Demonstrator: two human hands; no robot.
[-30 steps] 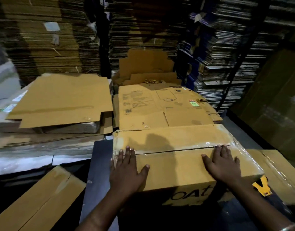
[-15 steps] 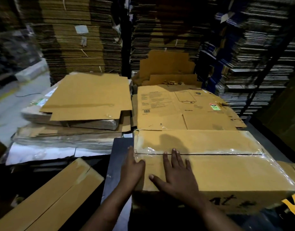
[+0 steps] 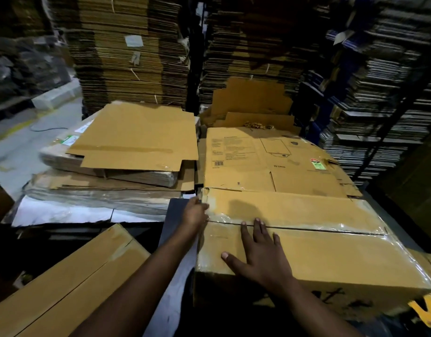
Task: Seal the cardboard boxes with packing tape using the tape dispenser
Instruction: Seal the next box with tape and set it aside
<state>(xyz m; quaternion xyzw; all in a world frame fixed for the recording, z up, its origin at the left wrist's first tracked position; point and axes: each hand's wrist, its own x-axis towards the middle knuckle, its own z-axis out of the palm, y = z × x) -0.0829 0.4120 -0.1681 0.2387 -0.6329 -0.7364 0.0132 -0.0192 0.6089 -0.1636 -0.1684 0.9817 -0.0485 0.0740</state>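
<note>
A closed cardboard box (image 3: 306, 242) fills the lower right of the frame, its two top flaps meeting in a seam that runs left to right, with clear packing tape (image 3: 331, 228) glossy along that seam and wrinkled down over the box's left and right ends. The right hand (image 3: 263, 254) lies flat on the near flap, fingers straight and spread, fingertips reaching the seam and thumb pointing left; it holds nothing. The left hand (image 3: 196, 211) is at the box's upper left edge, pressed against the taped end of the seam; its fingers are mostly hidden by the corner, so I cannot tell how far they curl. Just behind the box lies a flattened printed carton (image 3: 270, 161) with a green sticker. To the left of centre sits a pile of flattened cardboard sheets (image 3: 136, 139). A long narrow cardboard box (image 3: 71, 283) crosses the lower left corner. Tall stacks of flat cartons (image 3: 131, 52) fill the top of the frame.
</note>
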